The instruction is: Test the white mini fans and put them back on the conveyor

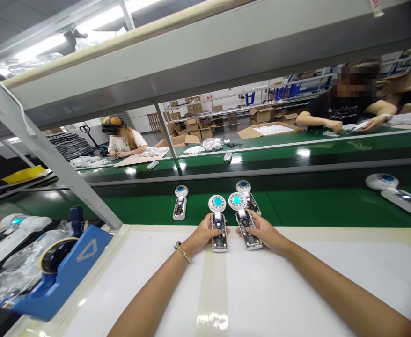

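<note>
My left hand [204,235] is closed around a white handheld device [220,239] with a round head, a blue-lit centre and a dark panel of small parts on its handle. A matching device [250,238] is gripped in my right hand [264,232], its round head tilted left. Each thumb presses on the dark panel. Both devices are held side by side above the front edge of the green belt [297,206]. Just behind the right one lies a similar device [243,186], partly covered. Another device [179,207] rests on the belt to the left.
A blue tape dispenser [68,271] stands at the left beside plastic-wrapped devices [12,238]. One more device [405,201] lies at the far right. A slanted metal post [61,164] and an overhead beam [191,61] frame the bench. Two people work across the belt.
</note>
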Available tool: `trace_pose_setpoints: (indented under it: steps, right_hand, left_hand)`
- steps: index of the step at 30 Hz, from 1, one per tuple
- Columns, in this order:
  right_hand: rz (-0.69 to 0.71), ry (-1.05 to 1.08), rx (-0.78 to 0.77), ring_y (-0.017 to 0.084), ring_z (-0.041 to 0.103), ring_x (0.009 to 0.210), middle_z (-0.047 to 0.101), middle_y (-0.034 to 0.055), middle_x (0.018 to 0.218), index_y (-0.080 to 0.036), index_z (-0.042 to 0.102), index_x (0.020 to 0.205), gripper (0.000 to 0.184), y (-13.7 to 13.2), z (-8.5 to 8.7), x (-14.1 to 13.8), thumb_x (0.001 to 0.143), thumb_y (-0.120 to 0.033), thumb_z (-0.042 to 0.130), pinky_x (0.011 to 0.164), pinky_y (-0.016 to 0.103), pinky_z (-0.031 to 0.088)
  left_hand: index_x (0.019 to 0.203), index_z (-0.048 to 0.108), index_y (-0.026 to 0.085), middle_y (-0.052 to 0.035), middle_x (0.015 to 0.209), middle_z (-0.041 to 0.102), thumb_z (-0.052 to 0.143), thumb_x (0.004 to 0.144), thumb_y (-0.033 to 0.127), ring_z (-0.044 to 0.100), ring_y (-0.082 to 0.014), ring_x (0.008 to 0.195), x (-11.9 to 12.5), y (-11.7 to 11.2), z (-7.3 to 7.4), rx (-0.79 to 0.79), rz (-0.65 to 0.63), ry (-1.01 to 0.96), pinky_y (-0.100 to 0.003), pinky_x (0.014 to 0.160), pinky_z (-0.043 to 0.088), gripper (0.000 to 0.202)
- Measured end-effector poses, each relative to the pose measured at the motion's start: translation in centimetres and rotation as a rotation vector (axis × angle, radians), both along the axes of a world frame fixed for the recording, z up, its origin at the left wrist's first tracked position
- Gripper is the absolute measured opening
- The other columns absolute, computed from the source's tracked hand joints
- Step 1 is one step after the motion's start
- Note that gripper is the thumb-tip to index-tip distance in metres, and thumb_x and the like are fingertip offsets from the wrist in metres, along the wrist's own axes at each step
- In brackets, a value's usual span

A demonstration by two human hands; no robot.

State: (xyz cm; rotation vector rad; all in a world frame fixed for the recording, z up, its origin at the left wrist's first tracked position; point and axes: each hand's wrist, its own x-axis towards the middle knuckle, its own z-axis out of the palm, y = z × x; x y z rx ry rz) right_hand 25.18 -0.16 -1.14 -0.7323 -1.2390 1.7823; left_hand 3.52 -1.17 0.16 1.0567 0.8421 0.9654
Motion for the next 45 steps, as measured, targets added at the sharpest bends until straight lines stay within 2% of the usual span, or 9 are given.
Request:
trace_pose_setpoints:
  steps: [4, 9, 17, 22, 30, 45]
  right_hand:
    - [0.019, 0.004, 0.009, 0.025, 0.061, 0.094, 0.061, 0.0070, 0.098, -0.022, 0.029, 0.123, 0.064, 0.08, -0.22, 0.10, 0.071, -0.028, 0.066, 0.083, 0.040, 0.048]
    - [0.009, -0.010, -0.024, 0.025, 0.061, 0.095, 0.062, 0.0087, 0.100, -0.021, 0.024, 0.127, 0.073, 0.10, -0.11, 0.16, 0.069, -0.029, 0.068, 0.083, 0.039, 0.047]
    - [0.013, -0.055, 0.014, 0.026, 0.061, 0.094, 0.063, 0.0086, 0.095, -0.021, 0.028, 0.124, 0.065, -0.10, 0.16, 0.08, 0.071, -0.028, 0.063, 0.080, 0.040, 0.048]
    - [0.047, -0.054, -0.006, 0.027, 0.062, 0.093, 0.062, 0.0091, 0.103, -0.022, 0.029, 0.124, 0.065, -0.13, 0.43, 0.03, 0.067, -0.023, 0.062, 0.080, 0.039, 0.047]
    - [0.042, -0.057, 0.014, 0.024, 0.063, 0.090, 0.067, 0.0074, 0.089, -0.019, 0.031, 0.121, 0.060, -0.14, 0.43, 0.00, 0.068, -0.022, 0.059, 0.077, 0.035, 0.047]
    - [0.024, -0.037, -0.006, 0.024, 0.063, 0.088, 0.065, 0.0048, 0.085, -0.020, 0.031, 0.119, 0.059, -0.30, 0.66, -0.12, 0.067, -0.019, 0.058, 0.077, 0.038, 0.047]
  left_hand:
    - [0.102, 0.041, 0.017, -0.0116, 0.113, 0.050, 0.069, 0.064, 0.011, 0.061, -0.0242, 0.091, 0.00, -0.03, 0.20, -0.006, -0.005, 0.004, -0.039, 0.079, 0.047, 0.047]
    - [0.102, 0.041, 0.017, -0.0115, 0.113, 0.050, 0.069, 0.064, 0.011, 0.061, -0.0243, 0.092, -0.02, 0.01, 0.10, 0.001, -0.012, -0.003, -0.038, 0.078, 0.048, 0.047]
    - [0.101, 0.041, 0.016, -0.0107, 0.110, 0.052, 0.069, 0.063, 0.012, 0.062, -0.0236, 0.089, -0.02, 0.13, -0.31, -0.006, 0.005, -0.020, -0.039, 0.080, 0.047, 0.048]
    - [0.100, 0.040, 0.016, -0.0108, 0.111, 0.052, 0.069, 0.063, 0.012, 0.062, -0.0239, 0.089, 0.00, 0.24, -0.45, -0.011, 0.015, -0.038, -0.041, 0.082, 0.046, 0.047]
    - [0.102, 0.040, 0.016, -0.0109, 0.108, 0.054, 0.068, 0.063, 0.011, 0.062, -0.0239, 0.090, 0.09, 0.10, -0.21, -0.031, 0.023, -0.003, -0.040, 0.081, 0.046, 0.048]
    - [0.105, 0.039, 0.017, -0.0112, 0.111, 0.053, 0.068, 0.064, 0.011, 0.062, -0.0241, 0.090, -0.02, 0.25, -0.49, 0.007, 0.012, -0.003, -0.040, 0.082, 0.046, 0.051]
